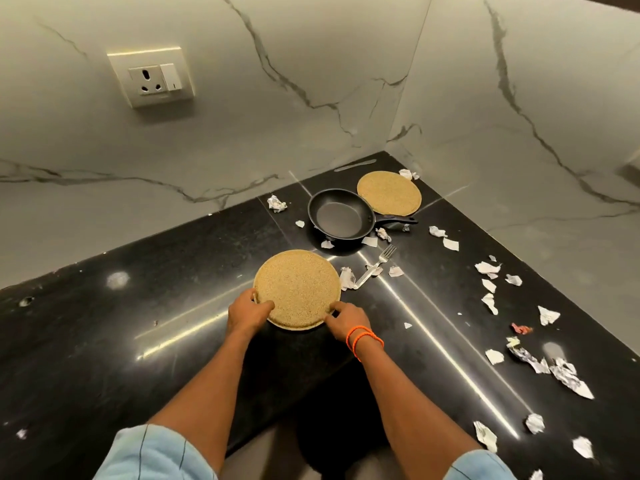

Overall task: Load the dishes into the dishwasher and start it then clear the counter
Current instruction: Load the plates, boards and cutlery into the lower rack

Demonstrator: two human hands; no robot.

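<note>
Wall socket: cream plate with a three-pin outlet and one rocker switch, set in the grey-veined marble wall at far left; no legible marking. Counter: polished black stone, L-shaped, running into the corner.

Left hand: fingers curled closed around the near-left rim of the near mat, thumb lying on its top surface. The near mat is a round, tan, coarsely woven disc with a thin raised edge, lying roughly flat at the counter's middle; whether it is lifted clear of the stone cannot be told. Right hand: fingertips pinched together on the mat's near-right rim, thumb and forefinger nearly meeting; orange bands circle the wrist. Light blue sleeves show at the bottom edge.

Frying pan: black, non-stick, empty, beyond the mat, handle pointing right. Fork: steel, lying tines away, between pan and mat to the right, resting among scraps. Far mat: same woven disc, in the corner, its left edge tucked beside the pan's rim.

Paper scraps: torn and crumpled white pieces scattered around the pan and down the right counter arm; printing on them is too small to read. One red scrap lies among them.
</note>
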